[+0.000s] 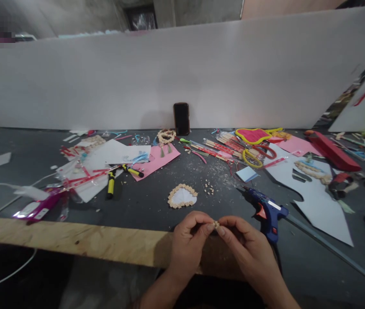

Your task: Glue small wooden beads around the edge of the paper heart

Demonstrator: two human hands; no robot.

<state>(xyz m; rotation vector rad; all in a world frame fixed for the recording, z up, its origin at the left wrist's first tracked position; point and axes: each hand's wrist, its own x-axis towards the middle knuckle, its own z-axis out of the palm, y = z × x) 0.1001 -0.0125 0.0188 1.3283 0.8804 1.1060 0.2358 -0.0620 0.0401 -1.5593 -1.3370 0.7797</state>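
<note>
Above the table's front edge, my left hand and my right hand meet at their fingertips. Both pinch one small cluster of tan wooden pieces; its exact shape is too small to make out. Just beyond them lies a rounded white paper piece bordered with the same kind of tan bits. To its right several loose tan bits are scattered. A blue glue gun with an orange trigger lies right of my right hand, a long clear glue stick extending from its back.
Yellow-handled pliers, pink paper and white sheets lie at the left. Bundled sticks, scissors and cut white card lie at the right. A phone leans against the white partition. A white cable hangs over the left edge.
</note>
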